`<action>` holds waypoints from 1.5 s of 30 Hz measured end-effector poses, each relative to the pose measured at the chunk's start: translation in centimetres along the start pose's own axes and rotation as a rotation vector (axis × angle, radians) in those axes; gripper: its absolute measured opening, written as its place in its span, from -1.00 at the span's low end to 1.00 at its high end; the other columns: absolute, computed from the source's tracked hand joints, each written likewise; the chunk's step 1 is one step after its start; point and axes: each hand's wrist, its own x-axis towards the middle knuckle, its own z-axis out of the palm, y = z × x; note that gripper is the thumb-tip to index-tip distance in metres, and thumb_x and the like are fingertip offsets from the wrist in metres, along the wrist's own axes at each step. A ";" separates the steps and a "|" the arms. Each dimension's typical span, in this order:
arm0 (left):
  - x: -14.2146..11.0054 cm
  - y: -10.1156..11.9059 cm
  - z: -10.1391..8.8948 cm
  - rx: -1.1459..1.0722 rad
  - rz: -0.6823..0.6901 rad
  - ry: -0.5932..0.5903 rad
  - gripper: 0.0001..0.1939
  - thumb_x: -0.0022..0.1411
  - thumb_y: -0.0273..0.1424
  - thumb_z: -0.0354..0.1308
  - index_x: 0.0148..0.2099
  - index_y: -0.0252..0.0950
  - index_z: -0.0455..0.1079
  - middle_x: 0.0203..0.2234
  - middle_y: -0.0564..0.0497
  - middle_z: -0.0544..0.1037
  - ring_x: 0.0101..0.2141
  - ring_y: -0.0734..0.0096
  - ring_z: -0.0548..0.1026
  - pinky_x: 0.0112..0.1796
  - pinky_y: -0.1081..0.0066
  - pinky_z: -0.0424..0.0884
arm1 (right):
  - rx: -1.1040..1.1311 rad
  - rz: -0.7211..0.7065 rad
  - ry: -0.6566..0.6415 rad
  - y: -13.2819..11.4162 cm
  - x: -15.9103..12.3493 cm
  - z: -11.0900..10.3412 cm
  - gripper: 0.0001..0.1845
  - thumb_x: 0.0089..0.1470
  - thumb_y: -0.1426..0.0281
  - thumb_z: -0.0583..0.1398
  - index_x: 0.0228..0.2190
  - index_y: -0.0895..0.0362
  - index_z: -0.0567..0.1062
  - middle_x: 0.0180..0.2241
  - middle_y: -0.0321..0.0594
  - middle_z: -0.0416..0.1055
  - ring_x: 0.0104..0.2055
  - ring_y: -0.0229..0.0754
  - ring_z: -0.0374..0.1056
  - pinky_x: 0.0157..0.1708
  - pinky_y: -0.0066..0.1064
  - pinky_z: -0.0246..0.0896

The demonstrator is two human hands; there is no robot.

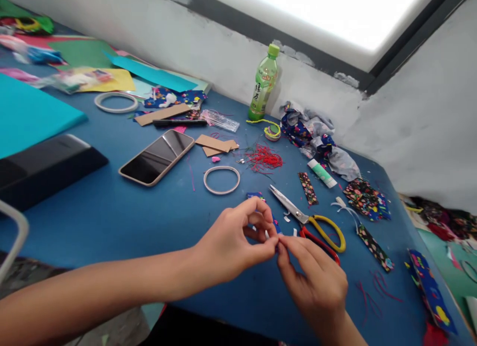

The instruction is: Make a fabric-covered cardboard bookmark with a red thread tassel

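Observation:
Thumb and forefinger of my left hand (238,236) are pinched together, the other fingers curled. My right hand (313,271) pinches at the same spot, so the fingertips of both meet above the blue table (156,221). Whatever lies between them is too small to make out. Just behind the fingers, partly hidden by them, is a blue patterned fabric strip (257,195). Scissors (305,218) with one yellow and one red handle lie right behind my right hand, their blades slightly apart. A white ring (222,180) lies beyond my left hand.
A phone (157,157), a black box (48,167) and cardboard strips (214,143) lie to the left. Red threads (265,158), a glue stick (322,173) and a green tea bottle (264,85) are farther back. Fabric scraps (367,197) and a floral bookmark-like strip (374,247) lie right.

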 end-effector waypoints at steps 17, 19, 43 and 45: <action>-0.3 -1.3 -0.3 0.438 0.428 0.045 -0.94 0.12 -0.55 0.18 -0.32 -0.32 0.37 -0.47 0.07 0.52 -0.44 0.51 0.50 -0.35 0.53 0.48 | 0.082 0.128 -0.176 0.5 0.2 0.1 -0.87 0.13 0.54 0.10 -0.39 0.17 0.44 -0.49 -0.23 0.47 -0.47 -0.25 0.42 -0.45 -0.47 0.33; -0.3 -1.4 -0.3 0.510 0.531 0.070 -0.93 0.14 -0.56 0.17 -0.32 -0.32 0.37 -0.48 0.06 0.53 -0.43 0.50 0.51 -0.36 0.54 0.46 | 0.138 0.177 -0.204 0.5 0.4 0.0 -0.87 0.12 0.53 0.10 -0.40 0.16 0.44 -0.50 -0.26 0.45 -0.48 -0.27 0.40 -0.48 -0.49 0.31; 0.4 -0.5 0.0 -0.003 -0.047 -0.055 -0.77 0.06 -0.51 0.15 -0.42 -0.27 0.10 -0.51 0.14 0.39 -0.55 0.65 0.28 -0.57 0.63 0.21 | 0.227 0.256 -0.209 0.7 0.2 -0.3 -0.89 0.12 0.49 0.15 -0.42 0.14 0.46 -0.54 -0.32 0.44 -0.53 -0.32 0.36 -0.48 -0.52 0.28; 0.5 -0.4 0.0 -0.102 -0.094 -0.075 -0.74 0.05 -0.52 0.16 -0.41 -0.26 0.07 -0.54 0.16 0.35 -0.59 0.68 0.24 -0.60 0.65 0.21 | 0.211 0.228 -0.199 0.7 0.3 -0.2 -0.89 0.12 0.51 0.14 -0.41 0.15 0.46 -0.53 -0.32 0.44 -0.53 -0.32 0.37 -0.49 -0.53 0.29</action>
